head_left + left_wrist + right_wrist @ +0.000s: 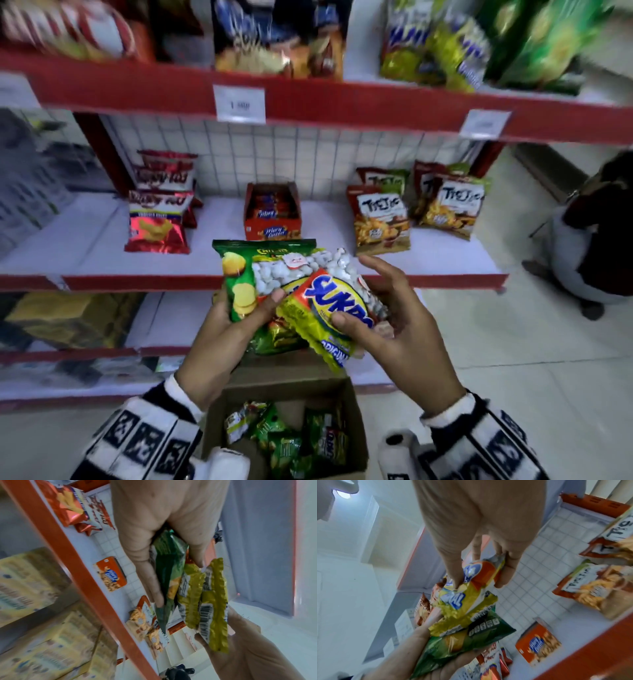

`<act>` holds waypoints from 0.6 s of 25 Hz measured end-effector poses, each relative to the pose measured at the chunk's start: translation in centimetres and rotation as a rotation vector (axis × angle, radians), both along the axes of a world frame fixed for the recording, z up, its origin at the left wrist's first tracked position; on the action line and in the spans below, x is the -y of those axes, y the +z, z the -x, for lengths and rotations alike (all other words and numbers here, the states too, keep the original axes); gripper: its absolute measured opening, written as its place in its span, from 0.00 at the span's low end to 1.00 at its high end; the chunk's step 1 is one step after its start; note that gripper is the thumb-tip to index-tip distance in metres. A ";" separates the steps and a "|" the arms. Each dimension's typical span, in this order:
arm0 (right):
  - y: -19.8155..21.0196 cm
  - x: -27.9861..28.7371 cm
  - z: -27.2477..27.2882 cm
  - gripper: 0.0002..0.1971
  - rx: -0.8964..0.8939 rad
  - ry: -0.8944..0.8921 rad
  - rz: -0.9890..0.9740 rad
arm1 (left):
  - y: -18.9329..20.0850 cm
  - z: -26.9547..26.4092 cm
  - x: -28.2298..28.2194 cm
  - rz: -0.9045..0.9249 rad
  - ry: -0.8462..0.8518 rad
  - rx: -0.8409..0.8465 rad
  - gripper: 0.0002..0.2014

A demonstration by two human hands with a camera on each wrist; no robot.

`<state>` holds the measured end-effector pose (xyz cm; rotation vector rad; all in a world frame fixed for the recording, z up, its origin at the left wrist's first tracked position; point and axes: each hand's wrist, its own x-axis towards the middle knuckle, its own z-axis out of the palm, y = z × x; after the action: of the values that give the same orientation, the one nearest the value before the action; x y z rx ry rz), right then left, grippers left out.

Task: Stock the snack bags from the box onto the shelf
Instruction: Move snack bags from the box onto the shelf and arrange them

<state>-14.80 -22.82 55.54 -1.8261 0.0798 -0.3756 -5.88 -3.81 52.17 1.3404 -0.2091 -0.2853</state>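
The left hand (219, 329) grasps a fanned bundle of snack bags in front of the middle shelf (274, 281), thumb curled over the front and fingers (149, 582) behind. At the back stands the green chip bag (239, 274), roughly upright; in front of it a clear bag of white pieces (294, 274), and foremost the yellow-orange bag (325, 315), tilted so its long axis runs from upper left down to lower right

The right hand (394, 322) is on that foremost bag: its thumb presses the printed face and, in the right wrist view, its fingers (506, 574) curl round the bag's upper edge, so it pinches the yellow-orange bag while the left hand holds the rest. More than 1 yellow crimped edge shows in the left wrist view, so a second such bag may sit behind; I cannot tell how many

What the next move turns on, in my judgement: the yellow-orange bag lies between the 2 hands, its lower end overlapping the left thumb, and the right hand is the nearer to free it. Drawn off to the right, it would clear the bundle. The shelf's bare stretch lies just beyond and above the hands, between the red carton (272, 219) and the red bags (157, 222). The box (356, 431) sits below, green bags inside
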 end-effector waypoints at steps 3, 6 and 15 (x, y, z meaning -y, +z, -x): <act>4.2 1.0 0.3 0.29 0.062 0.005 0.002 | 4.3 0.0 1.3 0.068 -0.019 0.041 0.29; 7.4 1.9 0.4 0.30 0.104 0.024 -0.031 | 7.4 -0.2 2.6 0.120 -0.027 0.115 0.25; 19.1 5.8 -1.0 0.17 0.339 -0.107 -0.044 | 16.3 -3.8 2.8 0.165 -0.076 0.287 0.27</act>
<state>-13.76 -28.62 74.60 -1.6960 -0.0491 -0.7480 -2.07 -6.57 68.49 1.2072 -0.5150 -0.1346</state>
